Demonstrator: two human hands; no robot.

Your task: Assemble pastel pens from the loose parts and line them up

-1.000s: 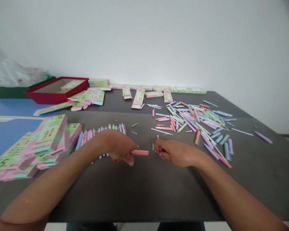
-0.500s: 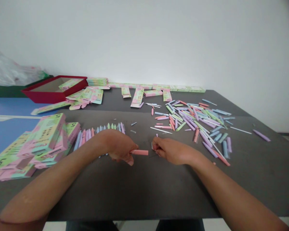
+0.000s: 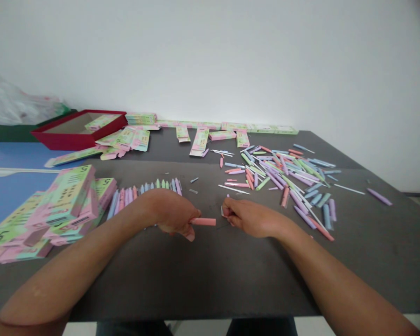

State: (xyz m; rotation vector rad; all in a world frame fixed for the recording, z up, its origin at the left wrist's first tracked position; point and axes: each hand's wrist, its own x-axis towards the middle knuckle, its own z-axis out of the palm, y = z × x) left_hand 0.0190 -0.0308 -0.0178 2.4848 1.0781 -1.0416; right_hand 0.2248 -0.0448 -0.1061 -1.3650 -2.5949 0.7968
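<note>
My left hand point(image 3: 173, 213) is shut on a pink plastic tube point(image 3: 203, 222), whose far end sticks out to the right of my fingers. Facing it, my right hand point(image 3: 248, 218) pinches a small pale piece point(image 3: 223, 212), mostly hidden by my fingertips. The two hands are a short gap apart, and neither touches the other. Behind my left wrist lies a neat row of pastel pen-like sticks point(image 3: 145, 191), partly hidden by my forearm.
A loose heap of pastel sticks point(image 3: 280, 179) spreads right of my hands on the dark table point(image 3: 210, 280). Stacked pink-and-green boxes marked 5 point(image 3: 66, 200) stand at left. A red tray point(image 3: 77, 131), flat cartons point(image 3: 200, 142) and a plastic bag point(image 3: 10, 105) lie beyond.
My right hand has moved slightly left and closed on the small pale piece. My left hand and the pink tube stay almost still.
</note>
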